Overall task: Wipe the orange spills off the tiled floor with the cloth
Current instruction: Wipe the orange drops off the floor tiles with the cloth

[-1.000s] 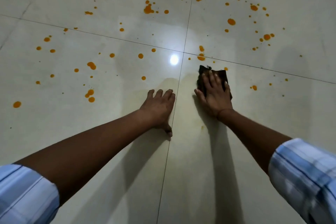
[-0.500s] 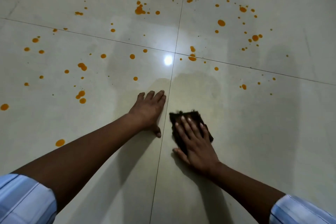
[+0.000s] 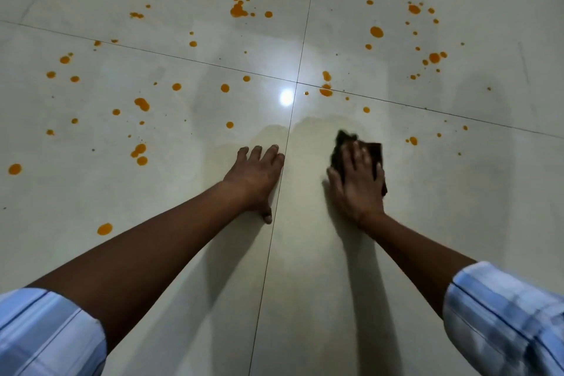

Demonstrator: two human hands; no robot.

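My right hand (image 3: 357,183) presses flat on a dark cloth (image 3: 346,143) on the pale tiled floor (image 3: 305,268), just right of the vertical grout line; the hand is motion-blurred. My left hand (image 3: 254,175) rests palm down, fingers spread, on the tile left of that line and holds nothing. Orange spills are scattered ahead: a large blot (image 3: 238,11) far up the middle, drops (image 3: 326,91) at the grout crossing beyond the cloth, a small drop (image 3: 413,140) right of the cloth, and many drops (image 3: 142,104) on the left tile.
Grout lines cross at the centre (image 3: 297,82) beside a bright light reflection (image 3: 286,98). A damp smeared patch (image 3: 308,128) lies just ahead of both hands. Striped sleeves (image 3: 503,317) frame the lower corners.
My right hand slid the cloth toward me, then pushed it away again and to the right. My left hand stayed planted on the floor.
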